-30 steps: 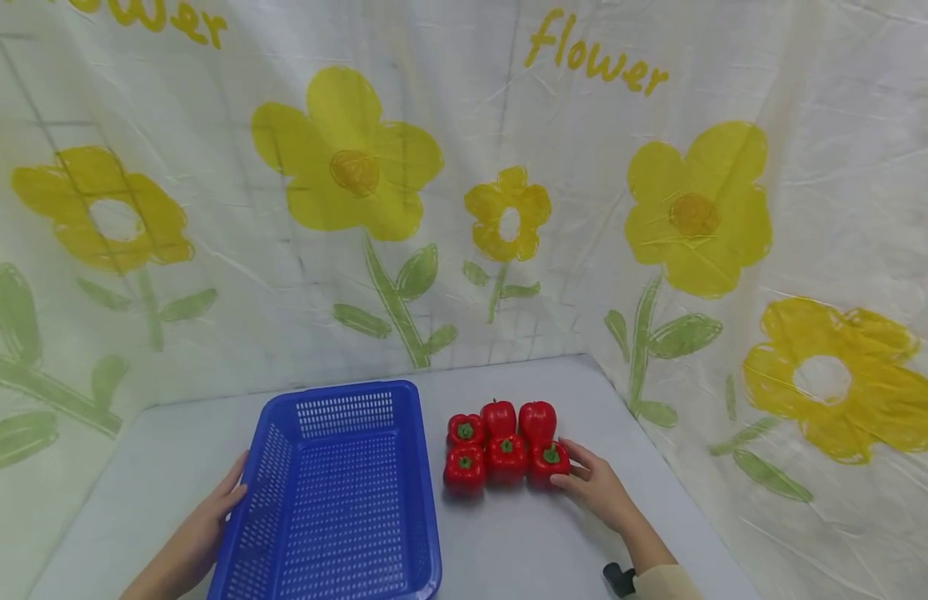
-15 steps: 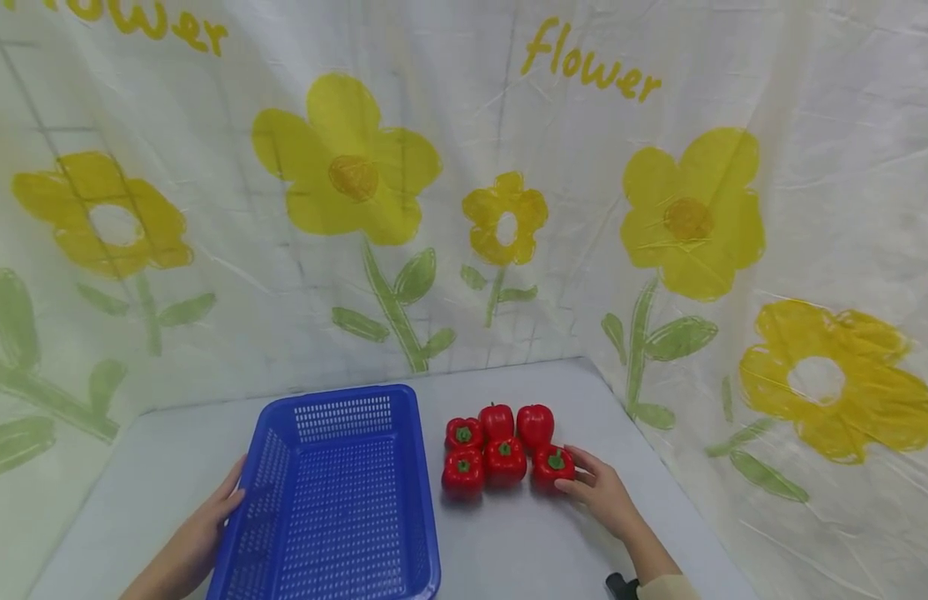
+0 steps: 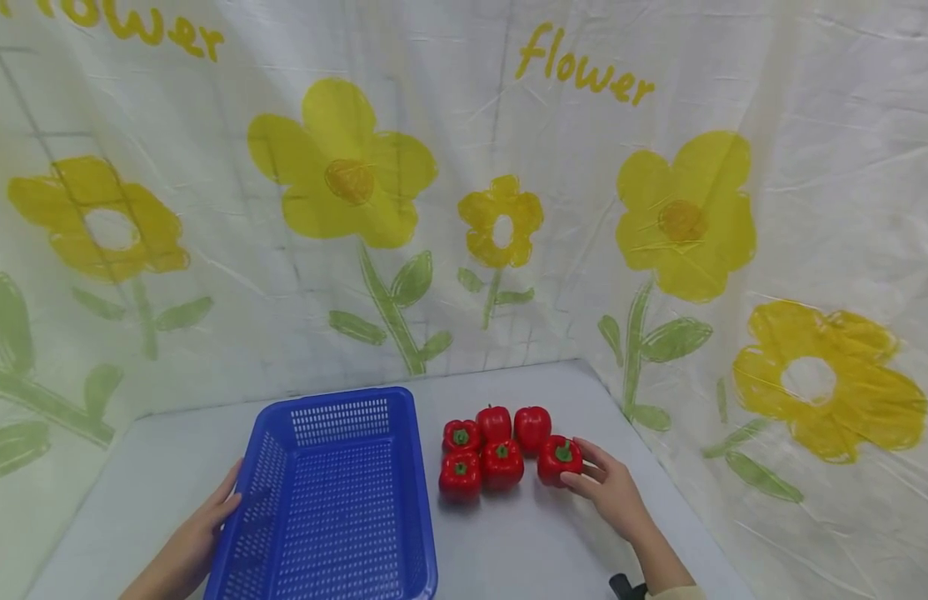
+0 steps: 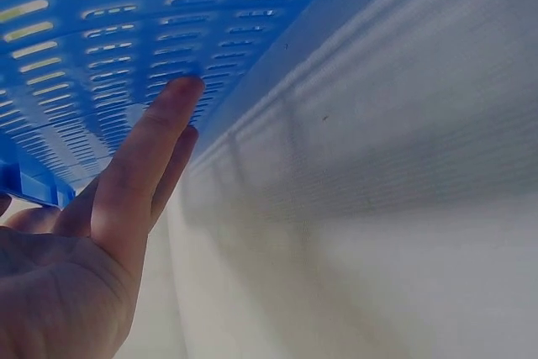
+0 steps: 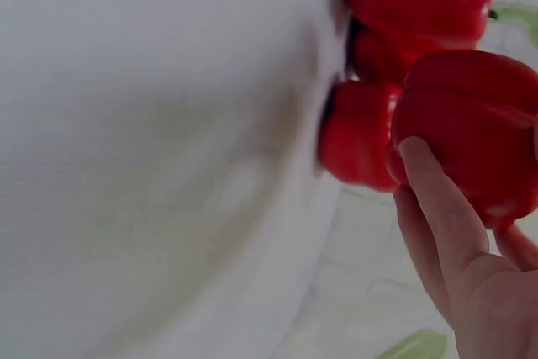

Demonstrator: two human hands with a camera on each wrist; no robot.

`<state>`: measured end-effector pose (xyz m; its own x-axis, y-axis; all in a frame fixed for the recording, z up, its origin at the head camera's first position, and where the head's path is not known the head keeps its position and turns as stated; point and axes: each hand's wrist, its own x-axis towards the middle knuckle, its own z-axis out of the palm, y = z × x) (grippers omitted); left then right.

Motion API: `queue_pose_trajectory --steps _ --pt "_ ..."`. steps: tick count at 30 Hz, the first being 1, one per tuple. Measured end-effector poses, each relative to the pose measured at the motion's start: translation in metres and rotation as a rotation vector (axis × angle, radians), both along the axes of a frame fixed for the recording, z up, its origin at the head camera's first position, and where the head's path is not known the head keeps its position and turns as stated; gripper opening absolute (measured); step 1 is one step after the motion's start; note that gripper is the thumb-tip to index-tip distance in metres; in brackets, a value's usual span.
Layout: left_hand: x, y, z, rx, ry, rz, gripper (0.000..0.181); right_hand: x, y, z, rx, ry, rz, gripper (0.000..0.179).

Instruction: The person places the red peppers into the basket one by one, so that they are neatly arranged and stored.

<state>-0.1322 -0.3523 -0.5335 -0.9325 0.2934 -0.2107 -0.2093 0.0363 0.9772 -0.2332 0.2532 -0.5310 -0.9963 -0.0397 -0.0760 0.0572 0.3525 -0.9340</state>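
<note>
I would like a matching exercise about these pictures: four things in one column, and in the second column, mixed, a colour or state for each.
Things:
1. Basket
2. Left hand
3. Right hand
4. Backdrop sheet

Descriptions:
A. Holds a red pepper
B. Shows yellow flowers
C. Blue and slotted
D. Touches the basket

Right pairs: 1-C, 2-D, 3-A, 4-B

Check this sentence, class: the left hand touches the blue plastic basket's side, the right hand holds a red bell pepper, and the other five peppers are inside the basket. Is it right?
The mistake is the last part: the head view shows the other five bell peppers on the table, right of the blue plastic basket, not inside it. The rest stands.
</note>
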Motion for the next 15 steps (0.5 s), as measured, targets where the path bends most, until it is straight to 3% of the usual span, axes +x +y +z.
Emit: queue_pose_trajectory --steps 6,12,15 --pt "0.000 -0.005 -0.002 0.096 0.005 -0.065 0.061 0.002 -0.007 0.013 -0.043 0.029 0.009 0.078" --pt "-0.001 -0.003 0.000 0.037 -0.041 -0.026 0.063 0.005 -0.013 0.026 -0.055 0.061 0.013 0.076" --pt "-0.001 -0.004 0.000 0.062 -0.033 -0.045 0.062 0.007 -0.018 0.034 -0.047 0.079 0.019 0.076"
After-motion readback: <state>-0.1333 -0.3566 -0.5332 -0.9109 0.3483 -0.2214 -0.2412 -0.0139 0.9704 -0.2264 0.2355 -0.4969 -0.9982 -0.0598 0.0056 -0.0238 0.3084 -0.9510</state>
